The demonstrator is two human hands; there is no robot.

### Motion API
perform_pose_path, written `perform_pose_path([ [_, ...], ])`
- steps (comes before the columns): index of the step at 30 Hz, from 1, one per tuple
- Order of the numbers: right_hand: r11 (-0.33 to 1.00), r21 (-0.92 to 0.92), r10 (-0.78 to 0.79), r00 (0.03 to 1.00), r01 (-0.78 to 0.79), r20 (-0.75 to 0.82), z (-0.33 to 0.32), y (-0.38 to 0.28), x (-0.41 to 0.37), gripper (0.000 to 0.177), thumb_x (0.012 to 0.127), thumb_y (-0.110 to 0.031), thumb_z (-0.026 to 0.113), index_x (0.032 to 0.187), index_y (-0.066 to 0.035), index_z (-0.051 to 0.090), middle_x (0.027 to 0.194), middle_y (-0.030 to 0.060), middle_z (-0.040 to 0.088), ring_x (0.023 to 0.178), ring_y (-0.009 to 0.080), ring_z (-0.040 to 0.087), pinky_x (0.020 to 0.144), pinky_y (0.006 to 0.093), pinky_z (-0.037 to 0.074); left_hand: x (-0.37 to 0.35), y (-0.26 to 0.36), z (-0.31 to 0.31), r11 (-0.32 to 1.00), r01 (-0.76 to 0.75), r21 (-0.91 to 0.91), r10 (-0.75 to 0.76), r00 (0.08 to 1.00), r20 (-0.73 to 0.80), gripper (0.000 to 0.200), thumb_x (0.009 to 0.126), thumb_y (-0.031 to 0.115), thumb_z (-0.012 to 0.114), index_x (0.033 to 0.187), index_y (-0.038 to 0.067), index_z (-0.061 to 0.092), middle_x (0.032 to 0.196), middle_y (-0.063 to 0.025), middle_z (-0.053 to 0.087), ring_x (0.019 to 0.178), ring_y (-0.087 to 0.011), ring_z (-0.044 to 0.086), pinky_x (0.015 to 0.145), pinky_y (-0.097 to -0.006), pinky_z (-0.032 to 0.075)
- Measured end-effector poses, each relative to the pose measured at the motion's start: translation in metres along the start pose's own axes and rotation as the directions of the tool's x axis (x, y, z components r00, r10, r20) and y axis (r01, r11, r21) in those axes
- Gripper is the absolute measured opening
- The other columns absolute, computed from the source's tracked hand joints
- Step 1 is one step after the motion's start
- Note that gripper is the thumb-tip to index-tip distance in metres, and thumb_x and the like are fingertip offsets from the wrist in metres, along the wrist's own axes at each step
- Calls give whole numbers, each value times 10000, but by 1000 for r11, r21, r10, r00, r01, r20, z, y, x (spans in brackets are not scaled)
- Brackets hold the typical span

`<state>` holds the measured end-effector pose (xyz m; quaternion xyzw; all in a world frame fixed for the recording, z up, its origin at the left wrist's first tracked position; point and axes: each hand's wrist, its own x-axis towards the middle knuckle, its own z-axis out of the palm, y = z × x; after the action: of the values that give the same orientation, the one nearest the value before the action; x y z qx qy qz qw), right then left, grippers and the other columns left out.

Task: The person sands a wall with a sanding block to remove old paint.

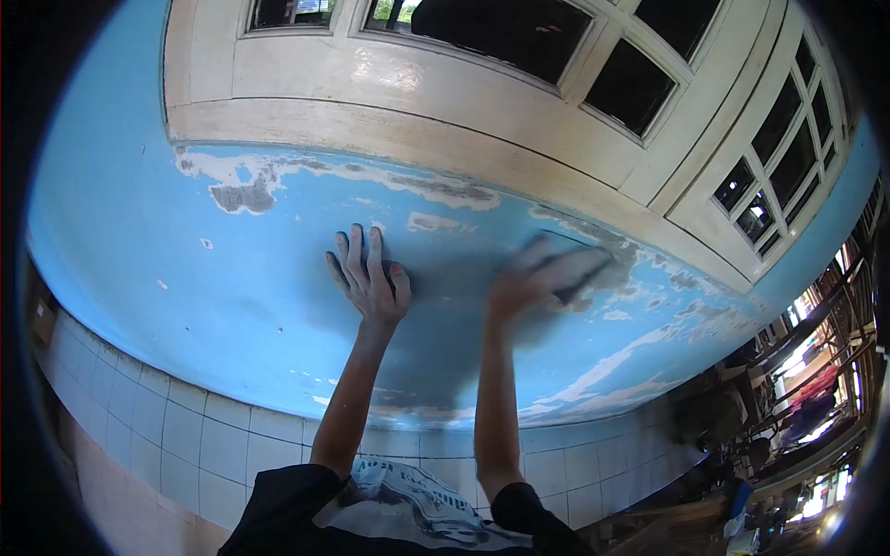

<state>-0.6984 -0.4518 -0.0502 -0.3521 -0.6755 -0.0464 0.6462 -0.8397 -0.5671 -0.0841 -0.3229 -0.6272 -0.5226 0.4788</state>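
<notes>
My left hand (369, 278) lies against the blue wall (278, 324), its fingers spread and pointing up, holding nothing. To its right, my right hand (542, 278) is smeared by motion over the wall. A dark, flat piece (586, 271) shows at its fingers, too blurred to identify, close to a grey patch of peeled paint (626, 259). More peeled white and grey paint (246, 193) runs along the wall's upper edge, under the window frame.
Above the wall is a white wooden window frame (371, 120) with dark panes. White tiles (222, 449) line the wall's lower part. At the right, cluttered shelving (788, 398) holds assorted items, and a blue object (739, 498) stands low down.
</notes>
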Motion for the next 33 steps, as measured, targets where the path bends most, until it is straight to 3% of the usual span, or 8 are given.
perform_pose_path([
  [10, 979, -200, -99, 959, 45, -265, -9, 13, 18, 710, 923, -372, 516, 1375, 118, 270, 1414, 324, 284, 1335, 443, 264, 1105, 485, 208, -1, -1, 0, 999, -40, -6, 40, 999, 26, 497, 942, 255, 317, 1351, -15, 403, 1397, -255, 358, 1336, -434, 268, 1077, -582, 103],
  [13, 849, -95, -483, 837, 519, 258, -13, -61, -5, 735, 917, -392, 530, 1383, 110, 262, 1394, 320, 313, 1317, 453, 289, 1090, 490, 223, -2, 0, -3, 999, -34, -5, 34, 998, 48, 499, 944, 261, 319, 1351, -17, 401, 1395, -257, 360, 1337, -435, 265, 1079, -581, 101],
  [16, 992, -16, -119, 983, 122, 139, -17, -30, 8, 719, 918, -398, 526, 1375, 104, 287, 1366, 314, 360, 1287, 460, 329, 1062, 509, 236, 3, -2, -1, 999, -38, -6, 38, 999, 33, 500, 942, 256, 323, 1354, -19, 393, 1393, -265, 356, 1338, -438, 262, 1080, -580, 96],
  [26, 905, -123, -376, 901, 407, 216, -24, -33, 2, 692, 923, -373, 540, 1372, 96, 300, 1369, 314, 360, 1314, 415, 312, 1066, 460, 243, -1, -2, -2, 999, -51, -10, 51, 998, 24, 501, 944, 258, 320, 1363, -8, 383, 1396, -255, 355, 1339, -435, 262, 1081, -585, 96],
  [28, 654, 439, 584, 780, -617, 226, -20, -16, 8, 695, 903, -393, 563, 1358, 81, 336, 1384, 296, 350, 1307, 393, 336, 1069, 477, 245, -1, -4, -2, 999, -47, -13, 48, 999, 23, 501, 944, 259, 319, 1364, -7, 383, 1394, -255, 358, 1337, -436, 265, 1082, -584, 98],
  [29, 659, 440, 577, 785, -610, 225, -6, -22, 10, 695, 903, -393, 563, 1358, 81, 336, 1384, 296, 350, 1307, 393, 336, 1069, 477, 245, -2, -3, -1, 999, -47, -1, 47, 999, 24, 504, 944, 263, 320, 1365, -6, 382, 1391, -255, 362, 1336, -436, 266, 1082, -584, 102],
  [31, 997, -33, -72, 850, 64, -522, 32, -42, 8, 458, 908, -280, 560, 1221, 48, 496, 1277, 217, 496, 1201, 334, 464, 1000, 445, 336, -1, -5, -1, 999, -49, 3, 49, 998, 25, 507, 944, 268, 320, 1366, -6, 382, 1388, -255, 366, 1335, -436, 268, 1082, -584, 106],
  [33, 878, 28, -462, 831, 478, 310, -27, -74, -7, 458, 918, -254, 549, 1229, 75, 484, 1291, 240, 484, 1235, 353, 437, 1033, 431, 323, -3, -4, -3, 999, -40, 2, 40, 998, 51, 506, 940, 269, 331, 1361, -7, 393, 1383, -255, 372, 1333, -436, 273, 1080, -588, 111],
])
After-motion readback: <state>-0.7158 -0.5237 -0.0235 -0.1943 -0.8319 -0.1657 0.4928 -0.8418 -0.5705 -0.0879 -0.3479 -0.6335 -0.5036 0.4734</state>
